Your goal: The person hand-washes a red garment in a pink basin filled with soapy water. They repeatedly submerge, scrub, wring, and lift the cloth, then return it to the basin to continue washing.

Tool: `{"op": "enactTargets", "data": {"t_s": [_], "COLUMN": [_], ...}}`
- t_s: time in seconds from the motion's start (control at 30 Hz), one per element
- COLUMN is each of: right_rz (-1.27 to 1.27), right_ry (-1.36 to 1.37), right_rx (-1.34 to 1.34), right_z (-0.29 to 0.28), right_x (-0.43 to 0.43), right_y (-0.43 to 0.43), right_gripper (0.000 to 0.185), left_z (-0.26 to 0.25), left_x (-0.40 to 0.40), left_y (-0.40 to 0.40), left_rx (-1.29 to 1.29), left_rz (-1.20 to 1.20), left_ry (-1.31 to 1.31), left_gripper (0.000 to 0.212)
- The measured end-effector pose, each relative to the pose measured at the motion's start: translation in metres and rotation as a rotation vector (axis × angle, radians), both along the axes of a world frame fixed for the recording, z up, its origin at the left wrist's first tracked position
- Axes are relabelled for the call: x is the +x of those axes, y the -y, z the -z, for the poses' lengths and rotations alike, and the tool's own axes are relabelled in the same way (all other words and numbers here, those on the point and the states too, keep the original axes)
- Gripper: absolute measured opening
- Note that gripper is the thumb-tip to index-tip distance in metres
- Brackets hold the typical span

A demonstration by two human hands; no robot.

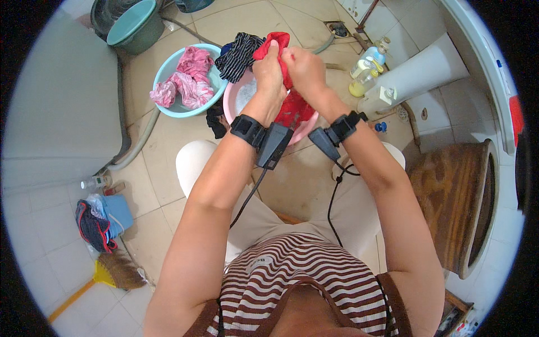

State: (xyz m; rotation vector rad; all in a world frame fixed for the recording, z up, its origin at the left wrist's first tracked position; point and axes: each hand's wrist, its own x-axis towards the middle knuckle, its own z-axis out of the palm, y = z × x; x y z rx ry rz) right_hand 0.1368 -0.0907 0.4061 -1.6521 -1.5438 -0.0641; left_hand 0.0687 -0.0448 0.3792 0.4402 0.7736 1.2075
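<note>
Both hands grip a wet red cloth garment [273, 38] above a pink basin [229, 99]. My left hand [268, 71] holds it with the thumb up, and my right hand [306, 67] is closed around it just beside. More red fabric [294, 107] hangs or lies in the basin below, partly hidden by my wrists. Whitish, sudsy water [246, 94] shows at the basin's left. Black-and-white striped fabric [240, 57] is bunched at the basin's upper left rim. To the left, a light blue basin [162, 105] holds wrung pink clothes [191, 84].
Pump bottles [365, 80] stand at the right beside a white pipe [425, 69]. A brown glazed jar [450, 206] is by my right knee. Black cloth [216, 122] lies on the tiled floor between the basins. At left are a grey hose [145, 141], blue bucket [118, 212] and broom [120, 269].
</note>
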Motion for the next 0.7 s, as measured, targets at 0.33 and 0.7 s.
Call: {"op": "enactTargets", "data": {"t_s": [0.33, 0.7], "right_rz": [-0.055, -0.643], "right_ry": [-0.073, -0.567], "right_rx": [0.039, -0.87], "right_z": [0.028, -0.004], "right_x": [0.032, 0.074], "right_y": [-0.016, 0.003], "right_gripper": [0.032, 0.046], "left_z": [0.0, 0.001], "left_x": [0.004, -0.05], "left_y": [0.012, -0.048], "left_rx": [-0.047, -0.055], "left_rz": [0.248, 0.246], "left_ry": [0.256, 0.378], "left_gripper": [0.021, 0.017]}}
